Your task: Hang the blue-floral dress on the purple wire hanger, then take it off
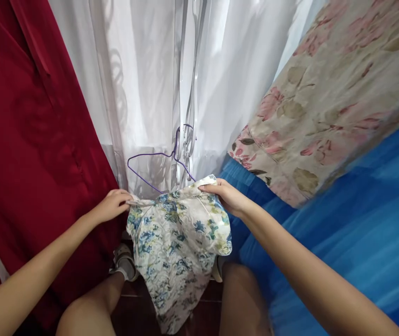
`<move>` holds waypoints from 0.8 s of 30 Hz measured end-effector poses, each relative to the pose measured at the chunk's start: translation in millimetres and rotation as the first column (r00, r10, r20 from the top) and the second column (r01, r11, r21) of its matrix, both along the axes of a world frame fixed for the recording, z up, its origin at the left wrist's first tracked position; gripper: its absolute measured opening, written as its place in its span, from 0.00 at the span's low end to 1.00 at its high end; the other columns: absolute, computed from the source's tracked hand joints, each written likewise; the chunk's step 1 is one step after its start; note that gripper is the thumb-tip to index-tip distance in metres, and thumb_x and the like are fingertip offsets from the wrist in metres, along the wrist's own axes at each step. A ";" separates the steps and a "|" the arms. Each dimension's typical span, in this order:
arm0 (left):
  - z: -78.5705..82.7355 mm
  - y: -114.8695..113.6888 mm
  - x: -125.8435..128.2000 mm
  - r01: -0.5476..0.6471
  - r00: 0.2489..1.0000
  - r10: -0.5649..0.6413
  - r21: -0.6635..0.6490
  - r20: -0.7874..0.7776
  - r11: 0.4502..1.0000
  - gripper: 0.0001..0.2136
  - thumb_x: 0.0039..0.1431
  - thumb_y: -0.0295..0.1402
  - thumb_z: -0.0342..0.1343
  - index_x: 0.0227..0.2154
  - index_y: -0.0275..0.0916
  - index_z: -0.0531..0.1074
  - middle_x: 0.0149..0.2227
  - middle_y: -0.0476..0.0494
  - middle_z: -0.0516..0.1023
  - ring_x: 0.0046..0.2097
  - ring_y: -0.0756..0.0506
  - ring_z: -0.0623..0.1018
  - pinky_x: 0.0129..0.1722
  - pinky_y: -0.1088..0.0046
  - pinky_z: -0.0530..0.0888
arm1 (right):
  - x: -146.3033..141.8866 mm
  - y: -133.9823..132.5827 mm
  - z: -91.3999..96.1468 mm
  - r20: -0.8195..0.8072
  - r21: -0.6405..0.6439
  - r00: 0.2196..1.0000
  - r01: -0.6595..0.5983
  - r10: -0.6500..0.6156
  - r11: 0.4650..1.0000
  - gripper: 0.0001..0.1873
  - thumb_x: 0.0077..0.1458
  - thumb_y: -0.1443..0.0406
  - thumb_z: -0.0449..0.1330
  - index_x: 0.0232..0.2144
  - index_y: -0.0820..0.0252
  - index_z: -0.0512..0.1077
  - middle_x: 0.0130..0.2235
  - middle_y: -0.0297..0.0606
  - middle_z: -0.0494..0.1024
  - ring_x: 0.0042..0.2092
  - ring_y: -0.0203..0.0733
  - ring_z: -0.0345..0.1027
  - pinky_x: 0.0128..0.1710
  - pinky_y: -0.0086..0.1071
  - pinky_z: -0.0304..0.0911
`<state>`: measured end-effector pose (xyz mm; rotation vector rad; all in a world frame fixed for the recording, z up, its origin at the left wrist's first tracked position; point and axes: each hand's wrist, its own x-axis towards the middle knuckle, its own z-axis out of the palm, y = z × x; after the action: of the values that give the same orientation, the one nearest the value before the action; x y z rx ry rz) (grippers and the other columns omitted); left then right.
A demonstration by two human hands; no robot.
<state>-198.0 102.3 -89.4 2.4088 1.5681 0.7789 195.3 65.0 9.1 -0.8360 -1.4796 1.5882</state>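
Observation:
A white garment with a blue and yellow-green flower print hangs between my hands, its lower part tapering toward the floor. My left hand pinches its upper left edge. At the upper right edge, my right hand grips the cloth with the thumb on top. A purple wire hanger stands up behind the garment's top edge. Its hook reaches white ribbons, though I cannot tell whether it is hung on them. The hanger's lower right part is hidden by the cloth.
White curtains hang in front with long ribbons. Red cloth hangs at the left. On the right are a pink-flowered cloth and blue fabric. My legs and a shoe are below, over a dark tiled floor.

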 end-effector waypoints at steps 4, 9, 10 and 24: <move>33.9 24.8 -12.7 -0.103 0.995 0.096 0.245 0.040 0.964 0.13 0.58 0.32 0.47 0.42 0.38 0.74 0.49 0.37 0.77 0.54 0.39 0.70 0.60 0.62 0.60 | -2.0 -5.4 -1.6 -0.019 0.025 1.000 0.019 -0.018 1.000 0.16 0.47 0.60 0.71 0.38 0.66 0.82 0.34 0.43 0.85 0.34 0.42 0.78 0.38 0.32 0.71; 72.3 49.0 2.2 -0.309 0.951 0.289 0.345 0.108 0.886 0.13 0.61 0.25 0.42 0.44 0.37 0.68 0.51 0.37 0.72 0.55 0.40 0.67 0.60 0.63 0.58 | -5.9 -12.1 -2.7 -0.053 0.123 0.997 0.059 -0.053 0.991 0.18 0.50 0.58 0.70 0.41 0.64 0.81 0.37 0.42 0.84 0.36 0.43 0.78 0.41 0.34 0.70; 74.9 55.2 6.7 -0.329 0.944 0.311 0.313 0.108 0.891 0.12 0.60 0.25 0.43 0.44 0.37 0.68 0.51 0.37 0.73 0.54 0.40 0.68 0.59 0.63 0.59 | -6.1 -13.6 -2.8 -0.053 0.147 0.997 0.056 -0.048 0.988 0.19 0.50 0.57 0.70 0.41 0.63 0.81 0.37 0.41 0.84 0.36 0.43 0.77 0.40 0.34 0.70; 81.2 54.4 37.7 -0.324 0.915 0.204 0.335 0.347 0.885 0.12 0.64 0.27 0.40 0.45 0.40 0.66 0.53 0.40 0.74 0.54 0.42 0.73 0.53 0.66 0.67 | -4.3 -19.9 11.9 -0.079 0.066 0.997 0.031 -0.025 0.997 0.14 0.49 0.60 0.70 0.38 0.62 0.81 0.32 0.37 0.84 0.34 0.43 0.77 0.38 0.34 0.69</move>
<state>-160.3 156.7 -8.2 2.1759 1.7695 1.5679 191.0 45.1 21.0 -0.7451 -1.4518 1.5247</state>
